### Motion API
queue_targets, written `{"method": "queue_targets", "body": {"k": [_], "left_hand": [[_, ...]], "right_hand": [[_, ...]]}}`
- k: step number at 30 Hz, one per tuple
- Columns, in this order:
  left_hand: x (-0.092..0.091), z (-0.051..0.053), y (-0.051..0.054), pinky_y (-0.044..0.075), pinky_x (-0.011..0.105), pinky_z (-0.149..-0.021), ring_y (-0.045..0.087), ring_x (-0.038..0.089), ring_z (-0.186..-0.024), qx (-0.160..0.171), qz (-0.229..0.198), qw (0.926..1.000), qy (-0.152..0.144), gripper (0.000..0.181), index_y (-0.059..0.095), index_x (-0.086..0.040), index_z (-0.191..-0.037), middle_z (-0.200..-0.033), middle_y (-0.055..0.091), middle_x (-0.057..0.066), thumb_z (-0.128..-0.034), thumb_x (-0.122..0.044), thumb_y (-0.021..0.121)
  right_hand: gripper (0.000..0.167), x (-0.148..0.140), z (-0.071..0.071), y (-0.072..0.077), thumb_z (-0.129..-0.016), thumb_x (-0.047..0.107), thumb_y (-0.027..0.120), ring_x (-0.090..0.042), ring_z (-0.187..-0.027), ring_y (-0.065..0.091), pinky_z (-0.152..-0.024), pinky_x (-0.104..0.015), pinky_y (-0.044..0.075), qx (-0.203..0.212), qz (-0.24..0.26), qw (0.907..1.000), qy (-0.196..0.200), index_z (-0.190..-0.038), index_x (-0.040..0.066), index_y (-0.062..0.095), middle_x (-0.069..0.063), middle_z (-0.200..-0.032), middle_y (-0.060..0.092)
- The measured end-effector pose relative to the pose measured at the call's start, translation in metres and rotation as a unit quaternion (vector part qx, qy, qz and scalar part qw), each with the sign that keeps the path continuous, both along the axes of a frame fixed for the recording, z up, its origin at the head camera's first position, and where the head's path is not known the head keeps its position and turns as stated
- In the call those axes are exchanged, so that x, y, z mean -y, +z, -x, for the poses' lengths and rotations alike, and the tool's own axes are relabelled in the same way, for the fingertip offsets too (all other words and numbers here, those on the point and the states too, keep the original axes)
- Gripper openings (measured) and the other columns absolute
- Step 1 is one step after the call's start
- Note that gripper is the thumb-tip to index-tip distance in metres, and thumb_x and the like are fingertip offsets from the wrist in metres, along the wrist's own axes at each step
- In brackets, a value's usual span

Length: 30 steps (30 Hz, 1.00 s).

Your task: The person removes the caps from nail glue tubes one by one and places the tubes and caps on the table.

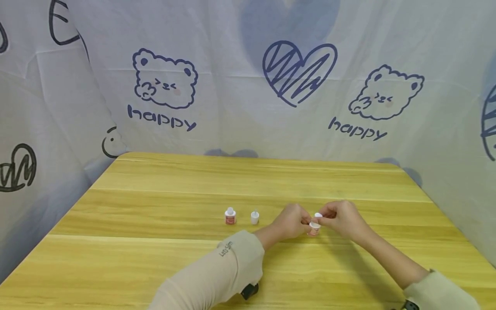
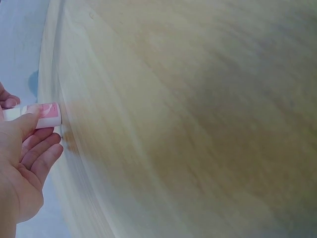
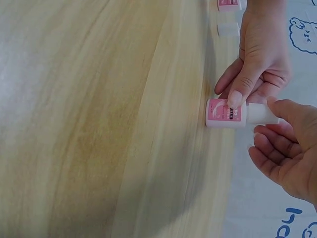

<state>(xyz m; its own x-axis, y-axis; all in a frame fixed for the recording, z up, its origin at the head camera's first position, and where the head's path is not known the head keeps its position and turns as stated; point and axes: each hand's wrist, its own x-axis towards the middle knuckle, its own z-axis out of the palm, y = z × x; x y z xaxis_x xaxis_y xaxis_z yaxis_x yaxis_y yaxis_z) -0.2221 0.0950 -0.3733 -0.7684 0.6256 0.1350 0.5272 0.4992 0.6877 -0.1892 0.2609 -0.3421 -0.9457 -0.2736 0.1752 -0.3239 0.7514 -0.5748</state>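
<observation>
**Pink-labelled bottle (image 3: 225, 116) held by two hands**

We see the left hand (image 1: 289, 221) grip it upright on the wooden table (image 1: 162, 206); the right hand (image 1: 344, 218) pinches its white cap (image 3: 261, 114). Leftward stand a loose cap (image 1: 254, 218) and a second bottle (image 1: 230, 217).

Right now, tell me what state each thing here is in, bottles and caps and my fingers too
Left bottle: upright, uncapped
Left cap: off, upside down on the table, its thin tip pointing up
Right bottle: upright, held
Right cap: on the right bottle; can't tell how tight
Left fingers: gripping the right bottle
Right fingers: pinching the right cap
</observation>
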Motion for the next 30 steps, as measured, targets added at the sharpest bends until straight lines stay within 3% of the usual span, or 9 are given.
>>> {"method": "queue_targets", "body": {"k": [13,17,23,30], "left_hand": [[0.000,0.001,0.000,0.036,0.007,-0.050,0.041,-0.003,-0.052,-0.016,0.003,0.9998,-0.007,0.009,0.075,-0.003,-0.086,-0.081,0.074,0.006,-0.0816,-0.002,0.068],[0.000,0.001,0.000,0.040,0.007,-0.053,0.047,-0.004,-0.055,-0.011,0.000,0.9999,-0.001,0.008,0.075,-0.002,-0.086,-0.081,0.074,0.007,-0.0809,-0.002,0.068],[-0.001,0.000,-0.001,0.045,0.008,-0.055,0.060,0.001,-0.061,0.017,-0.012,0.9997,0.009,0.008,0.074,-0.003,-0.084,-0.079,0.073,0.005,-0.0794,-0.009,0.072],[0.000,0.000,-0.002,0.047,0.009,-0.056,0.066,0.005,-0.065,0.039,-0.021,0.9990,-0.001,0.010,0.074,-0.002,-0.086,-0.078,0.073,0.004,-0.0808,-0.011,0.071]], "right_hand": [[0.011,-0.008,0.005,0.004,-0.084,0.008,0.066,-0.002,-0.068,0.059,-0.059,-0.020,0.050,0.018,-0.001,0.9969,0.077,-0.090,-0.001,0.069,-0.007,-0.081,0.070],[0.011,-0.010,0.006,0.004,-0.085,0.005,0.064,-0.001,-0.070,0.058,-0.062,-0.021,0.051,0.023,-0.002,0.9957,0.089,-0.092,-0.002,0.068,-0.008,-0.083,0.069],[0.013,-0.009,0.005,0.000,-0.083,0.006,0.067,-0.003,-0.071,0.060,-0.064,-0.021,0.051,0.015,0.010,0.9974,0.069,-0.093,-0.002,0.068,-0.008,-0.083,0.069],[0.009,-0.007,0.003,-0.009,-0.081,0.008,0.071,-0.004,-0.068,0.058,-0.062,-0.021,0.051,-0.018,0.031,0.9991,0.023,-0.086,0.003,0.068,-0.003,-0.077,0.067]]}}
